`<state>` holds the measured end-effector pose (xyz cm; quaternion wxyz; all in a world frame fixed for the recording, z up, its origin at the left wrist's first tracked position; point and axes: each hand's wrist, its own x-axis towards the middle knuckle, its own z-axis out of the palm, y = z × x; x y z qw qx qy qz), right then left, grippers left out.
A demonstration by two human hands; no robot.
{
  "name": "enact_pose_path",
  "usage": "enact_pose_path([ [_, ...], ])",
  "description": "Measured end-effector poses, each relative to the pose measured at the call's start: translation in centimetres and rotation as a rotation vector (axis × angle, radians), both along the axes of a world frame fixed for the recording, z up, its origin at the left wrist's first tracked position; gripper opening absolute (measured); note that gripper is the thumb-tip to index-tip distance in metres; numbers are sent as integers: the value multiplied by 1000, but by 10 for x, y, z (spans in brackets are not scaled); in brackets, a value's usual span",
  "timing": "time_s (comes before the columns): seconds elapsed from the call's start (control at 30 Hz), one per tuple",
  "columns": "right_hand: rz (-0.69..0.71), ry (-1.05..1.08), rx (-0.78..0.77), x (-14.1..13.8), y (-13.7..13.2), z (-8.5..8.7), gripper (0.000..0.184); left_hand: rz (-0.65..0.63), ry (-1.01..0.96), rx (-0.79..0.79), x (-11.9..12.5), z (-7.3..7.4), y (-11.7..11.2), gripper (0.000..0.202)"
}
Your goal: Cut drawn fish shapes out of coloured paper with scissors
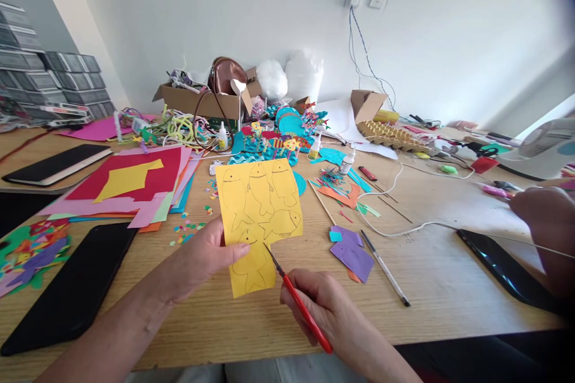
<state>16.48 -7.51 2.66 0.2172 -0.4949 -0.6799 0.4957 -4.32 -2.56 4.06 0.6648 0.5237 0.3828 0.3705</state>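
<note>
My left hand (218,251) pinches a yellow sheet of paper (265,191) by its left edge, thumb in front. Several fish are drawn on the sheet in dark outline, and its lower right corner is cut away. My right hand (318,302) grips a pair of red-handled scissors (300,302). The scissor tips meet the sheet at the inner corner of that cut, by the lowest fish. Whether the blades are spread is too fine to make out. Right of the scissors, purple paper pieces (353,254) and a pen (386,269) lie on the wooden table (202,323).
Stacked coloured paper (130,173) and a black phone (72,287) lie at left. Glue bottles (223,136), blue paper crafts (260,146) and a cardboard box (197,100) stand behind. A white cable (417,227) crosses the right side, near another person's hand (543,215).
</note>
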Motion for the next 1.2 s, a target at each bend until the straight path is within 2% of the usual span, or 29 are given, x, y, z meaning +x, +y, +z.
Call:
enact_pose_path([
  [0.17, 11, -17, 9, -1, 1, -2, 34, -39, 12, -1, -2, -1, 0, 45],
  [0.53, -8, 63, -89, -1, 0, -7, 35, -159, 19, -15, 1, -2, 2, 41],
  [0.77, 21, -9, -20, -3, 1, -5, 37, -172, 66, 7, -2, -1, 3, 46],
  [0.9, 33, -10, -36, -5, 2, -3, 34, -209, 47, -11, -1, 1, 2, 44],
  [1.2, 8, 37, -20, -4, 1, -13, 39, -234, -5, -29, -2, -2, 3, 42],
])
